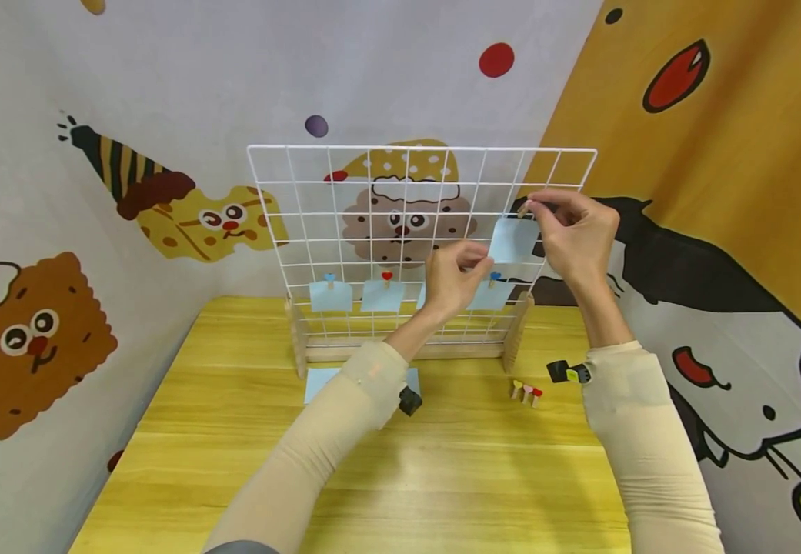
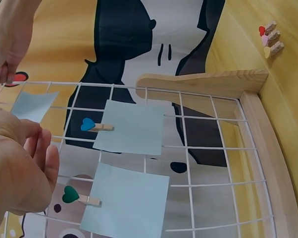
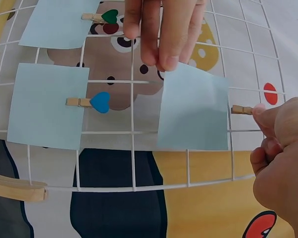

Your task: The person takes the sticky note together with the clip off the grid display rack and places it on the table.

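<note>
My left hand (image 1: pixel 452 278) pinches a corner of a pale blue paper square (image 1: pixel 513 240), held against the upper right part of a white wire grid (image 1: pixel 407 147). At the square's top edge, my right hand (image 1: pixel 580 235) pinches a small wooden clothespin (image 3: pixel 242 109) between thumb and finger. The pin's tip is right by the paper's edge in the right wrist view. Lower on the grid hang several similar squares. One is clipped by a pin with a blue heart (image 3: pixel 99 102), another by one with a green heart (image 2: pixel 70 194), and a third by a red heart (image 1: pixel 387 275).
Wooden feet (image 1: pixel 516 332) carry the grid on a yellow wood-grain table (image 1: pixel 483 477). Three heart clothespins (image 1: pixel 526 393) lie at the right of the tabletop. More blue paper (image 1: pixel 320 380) lies before the grid, partly behind my left forearm. A cartoon-print cloth (image 1: pixel 199 69) hangs behind.
</note>
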Demonstrator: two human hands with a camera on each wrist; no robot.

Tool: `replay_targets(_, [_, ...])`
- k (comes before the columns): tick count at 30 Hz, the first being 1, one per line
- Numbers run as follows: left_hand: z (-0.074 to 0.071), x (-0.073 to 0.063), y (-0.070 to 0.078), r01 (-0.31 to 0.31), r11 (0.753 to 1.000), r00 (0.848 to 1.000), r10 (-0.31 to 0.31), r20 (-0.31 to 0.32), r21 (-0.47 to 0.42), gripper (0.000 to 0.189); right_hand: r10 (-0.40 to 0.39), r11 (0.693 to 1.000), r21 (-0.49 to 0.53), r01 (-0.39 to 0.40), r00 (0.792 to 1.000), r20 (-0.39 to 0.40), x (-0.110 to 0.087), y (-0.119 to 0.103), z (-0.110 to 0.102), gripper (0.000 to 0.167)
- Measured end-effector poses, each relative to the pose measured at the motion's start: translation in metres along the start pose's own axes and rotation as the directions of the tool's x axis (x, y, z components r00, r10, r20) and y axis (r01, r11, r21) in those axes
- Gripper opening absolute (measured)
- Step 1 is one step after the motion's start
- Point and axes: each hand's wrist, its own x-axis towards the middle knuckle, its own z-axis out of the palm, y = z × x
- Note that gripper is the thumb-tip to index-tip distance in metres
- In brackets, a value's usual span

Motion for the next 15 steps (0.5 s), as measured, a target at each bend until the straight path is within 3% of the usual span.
replay_targets(7, [-0.001,-0.008,-0.004,0.035,0.998,0.999,-0.033,0.024,-0.049,0.018,0.021,1.0,0.021,-0.021,1.0,0.016,-0.001,0.013,-0.006,0.012])
replay_targets(15, [-0.009,-0.018,-0.011,0.026,0.998,0.999,-0.023,0.046,-0.063,0.019,-0.013,0.997,0.082,0.01,0.999,0.035,-0.01,0.029,-0.016,0.01])
